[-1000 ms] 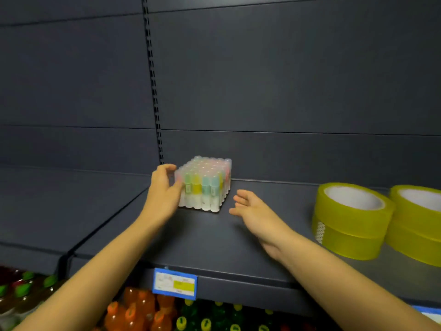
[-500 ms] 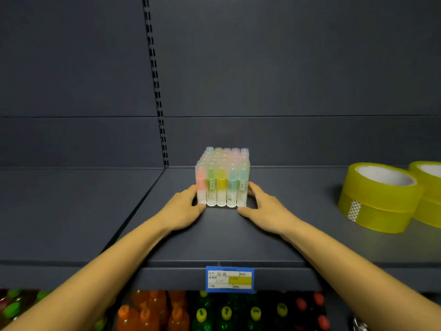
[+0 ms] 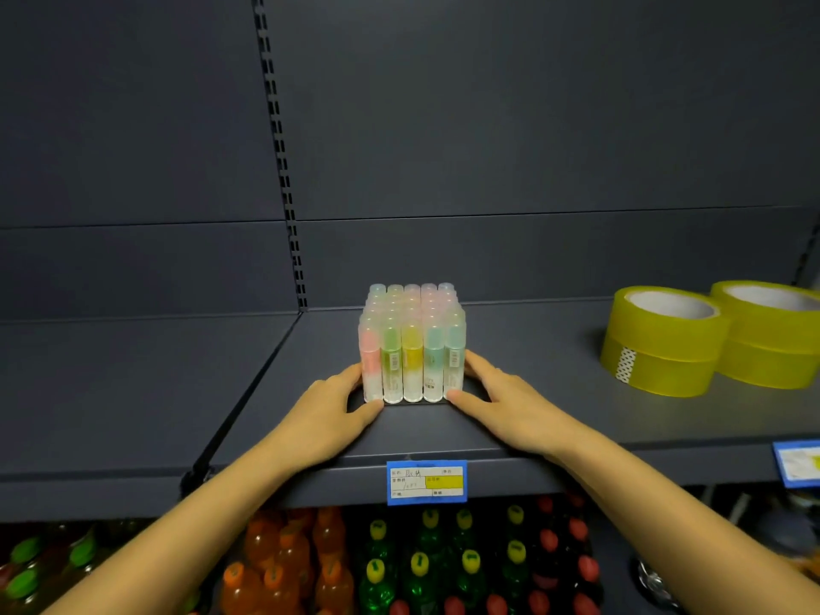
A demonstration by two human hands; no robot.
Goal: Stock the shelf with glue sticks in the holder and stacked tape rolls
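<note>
Dark grey metal shelving [image 3: 532,419] carries a square block of pastel-capped glue sticks in a clear holder [image 3: 412,348], upright near the front edge, above a blue price label [image 3: 427,481]. A person's left hand [image 3: 326,412] and right hand [image 3: 510,406] flank it, fingers nearly straight and pressed against its lower sides, thumbs touching the front corners. Two stacks of yellow tape rolls [image 3: 661,344] stand well apart to the right.
</note>
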